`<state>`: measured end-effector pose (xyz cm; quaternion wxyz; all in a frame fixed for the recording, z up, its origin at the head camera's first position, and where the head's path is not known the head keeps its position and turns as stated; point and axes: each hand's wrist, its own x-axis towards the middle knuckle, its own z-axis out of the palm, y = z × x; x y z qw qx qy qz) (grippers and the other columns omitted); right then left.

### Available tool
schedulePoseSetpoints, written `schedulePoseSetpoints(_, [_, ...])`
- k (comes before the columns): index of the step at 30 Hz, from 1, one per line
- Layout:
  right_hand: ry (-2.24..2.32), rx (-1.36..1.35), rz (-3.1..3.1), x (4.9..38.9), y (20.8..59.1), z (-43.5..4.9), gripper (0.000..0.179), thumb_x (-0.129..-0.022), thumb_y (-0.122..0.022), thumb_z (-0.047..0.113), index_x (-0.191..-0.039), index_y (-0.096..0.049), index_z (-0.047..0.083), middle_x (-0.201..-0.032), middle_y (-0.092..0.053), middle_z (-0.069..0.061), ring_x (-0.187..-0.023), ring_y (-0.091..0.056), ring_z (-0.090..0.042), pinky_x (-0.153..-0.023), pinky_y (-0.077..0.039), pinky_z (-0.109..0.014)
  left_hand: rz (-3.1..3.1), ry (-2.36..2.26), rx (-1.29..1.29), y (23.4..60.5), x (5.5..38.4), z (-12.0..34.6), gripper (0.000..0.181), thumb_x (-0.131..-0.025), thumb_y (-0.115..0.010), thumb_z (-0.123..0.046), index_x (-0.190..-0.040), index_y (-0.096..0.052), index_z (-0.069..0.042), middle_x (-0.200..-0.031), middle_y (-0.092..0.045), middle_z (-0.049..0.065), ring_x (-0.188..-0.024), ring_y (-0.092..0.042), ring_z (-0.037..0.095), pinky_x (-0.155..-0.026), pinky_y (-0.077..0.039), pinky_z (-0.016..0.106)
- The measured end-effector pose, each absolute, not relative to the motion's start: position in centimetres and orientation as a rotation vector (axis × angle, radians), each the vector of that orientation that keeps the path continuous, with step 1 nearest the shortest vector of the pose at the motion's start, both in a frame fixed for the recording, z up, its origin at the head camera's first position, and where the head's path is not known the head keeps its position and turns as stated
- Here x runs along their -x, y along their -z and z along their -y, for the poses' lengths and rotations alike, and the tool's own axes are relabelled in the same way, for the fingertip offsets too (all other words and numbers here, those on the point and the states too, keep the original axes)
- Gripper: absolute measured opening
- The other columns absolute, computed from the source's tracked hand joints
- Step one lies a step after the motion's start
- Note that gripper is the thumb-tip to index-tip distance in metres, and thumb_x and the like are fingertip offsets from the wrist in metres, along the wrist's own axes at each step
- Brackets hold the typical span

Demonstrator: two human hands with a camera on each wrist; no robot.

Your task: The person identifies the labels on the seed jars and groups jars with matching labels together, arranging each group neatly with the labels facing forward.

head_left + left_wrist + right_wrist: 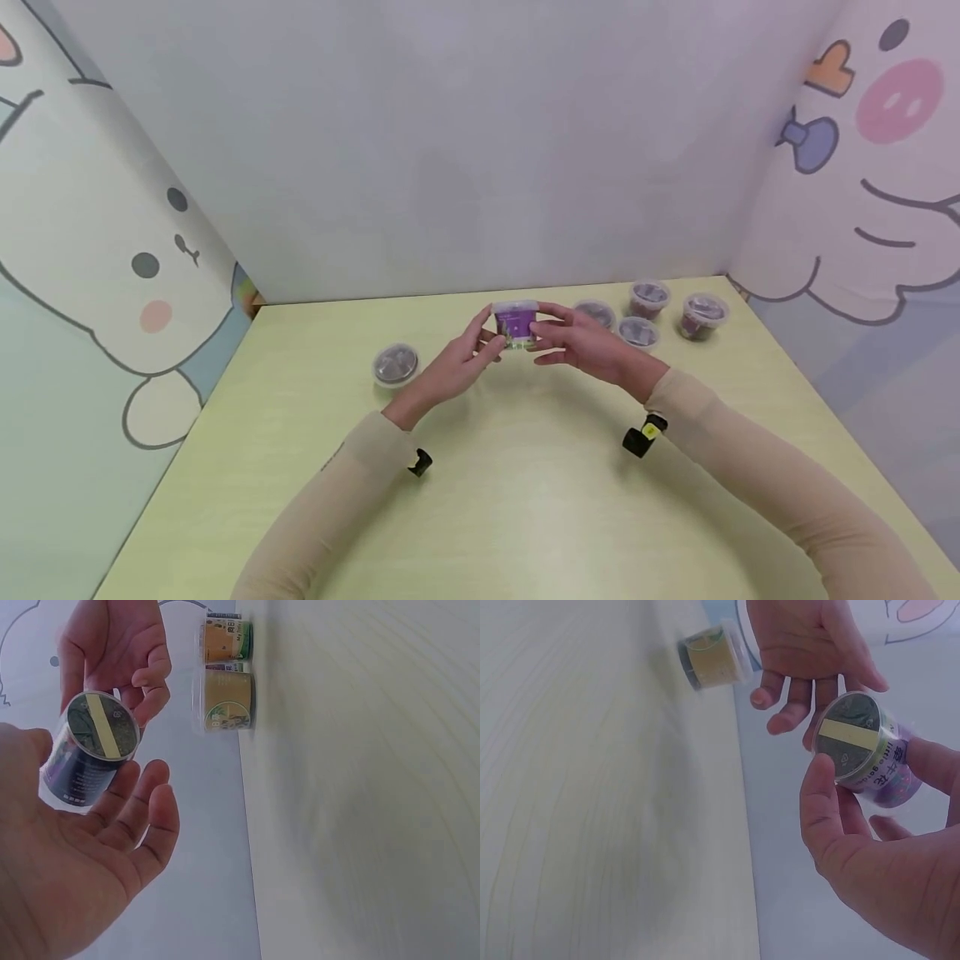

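A small clear plastic cup with a purple wrap label (516, 324) and a lid is held up over the far part of the table. My left hand (459, 364) grips its left side, thumb low on the label and fingers behind. From the right, my right hand (588, 343) holds it, with a finger along the lid edge. The base of the cup (103, 726) shows dark contents and a pale yellow strip in the left wrist view. In the right wrist view, the cup (896, 780) shows printed lettering on its label.
A lone lidded cup (395, 365) stands left of my left hand. Several similar cups are grouped at the back right, among them a dark-filled one (703, 317) and one near the back edge (648, 300). A pale wall (480, 167) rises behind the table (510, 500).
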<state>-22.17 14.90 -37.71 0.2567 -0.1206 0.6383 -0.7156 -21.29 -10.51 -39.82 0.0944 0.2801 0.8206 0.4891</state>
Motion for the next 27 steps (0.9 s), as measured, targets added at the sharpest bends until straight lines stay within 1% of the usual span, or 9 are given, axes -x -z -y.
schedulePoseSetpoints(7, [1.951,0.316,-1.756,22.05,37.62,-14.88,0.058,-0.108,-0.053,0.02,-0.159,-0.026,0.011,-0.128,-0.056,-0.014,-0.11,-0.062,-0.028,-0.095,-0.055,-0.041,-2.401,-1.506,-0.805,39.88,21.13,10.23,0.085,-0.105,-0.048,-0.051,-0.163,-0.003,-0.009,-0.125,-0.06,0.016,-0.111,-0.062,0.039,-0.086,-0.055,0.046])
schedulePoseSetpoints(11, [1.946,0.317,-1.76,21.98,37.45,-14.91,0.059,-0.108,-0.052,0.021,-0.16,-0.026,0.01,-0.131,-0.053,-0.015,-0.115,-0.059,-0.031,-0.095,-0.054,-0.04,-2.374,-1.544,-0.79,39.8,21.06,10.0,0.087,-0.105,-0.049,-0.05,-0.163,0.001,-0.009,-0.124,-0.059,0.017,-0.112,-0.061,0.04,-0.087,-0.054,0.05])
schedulePoseSetpoints(13, [1.942,0.32,-1.752,21.92,37.4,-14.94,0.061,-0.108,-0.052,0.021,-0.16,-0.024,0.009,-0.136,-0.051,-0.016,-0.117,-0.058,-0.031,-0.096,-0.054,-0.04,-2.357,-1.552,-0.786,39.73,20.95,9.95,0.087,-0.106,-0.049,-0.048,-0.163,0.004,-0.009,-0.125,-0.058,0.019,-0.113,-0.061,0.041,-0.09,-0.053,0.052])
schedulePoseSetpoints(16, [1.949,0.335,-1.729,21.87,37.4,-14.97,0.063,-0.107,-0.053,0.02,-0.161,-0.021,0.008,-0.147,-0.045,-0.017,-0.122,-0.058,-0.032,-0.098,-0.053,-0.041,-2.351,-1.541,-0.776,39.55,20.88,9.97,0.084,-0.107,-0.046,-0.047,-0.163,0.007,-0.011,-0.127,-0.057,0.022,-0.116,-0.06,0.041,-0.093,-0.053,0.05])
schedulePoseSetpoints(19, [1.969,0.348,-1.718,21.88,37.49,-14.88,0.065,-0.106,-0.055,0.016,-0.161,-0.02,0.008,-0.153,-0.039,-0.017,-0.12,-0.06,-0.029,-0.1,-0.052,-0.043,-2.361,-1.515,-0.787,39.45,20.96,10.08,0.081,-0.109,-0.042,-0.046,-0.163,0.008,-0.012,-0.13,-0.057,0.025,-0.119,-0.06,0.038,-0.095,-0.053,0.046])
schedulePoseSetpoints(21, [1.982,0.341,-1.717,21.88,37.56,-14.78,0.066,-0.105,-0.057,0.013,-0.16,-0.021,0.01,-0.152,-0.04,-0.018,-0.119,-0.06,-0.028,-0.101,-0.051,-0.045,-2.371,-1.498,-0.792,39.43,21.02,10.14,0.079,-0.109,-0.042,-0.045,-0.163,0.008,-0.013,-0.131,-0.057,0.024,-0.119,-0.06,0.035,-0.094,-0.054,0.043])
schedulePoseSetpoints(23, [1.994,0.332,-1.718,21.84,37.56,-14.67,0.065,-0.104,-0.058,0.01,-0.158,-0.023,0.011,-0.147,-0.044,-0.019,-0.118,-0.059,-0.029,-0.102,-0.05,-0.048,-2.376,-1.492,-0.795,39.5,21.08,10.15,0.08,-0.109,-0.041,-0.045,-0.163,0.008,-0.013,-0.131,-0.057,0.024,-0.12,-0.06,0.032,-0.094,-0.054,0.044])
schedulePoseSetpoints(26, [2.002,0.329,-1.723,21.75,37.44,-14.55,0.065,-0.103,-0.059,0.009,-0.157,-0.024,0.012,-0.141,-0.049,-0.02,-0.123,-0.056,-0.034,-0.102,-0.049,-0.049,-2.37,-1.504,-0.771,39.49,21.12,10.06,0.081,-0.108,-0.041,-0.049,-0.163,0.008,-0.015,-0.13,-0.056,0.021,-0.118,-0.06,0.031,-0.094,-0.053,0.049])
schedulePoseSetpoints(27, [2.003,0.334,-1.724,21.71,37.38,-14.52,0.065,-0.103,-0.059,0.01,-0.157,-0.024,0.012,-0.139,-0.05,-0.021,-0.124,-0.055,-0.035,-0.102,-0.049,-0.05,-2.361,-1.514,-0.764,39.49,21.15,10.03,0.082,-0.108,-0.041,-0.051,-0.163,0.008,-0.015,-0.13,-0.055,0.021,-0.118,-0.06,0.032,-0.094,-0.053,0.052])
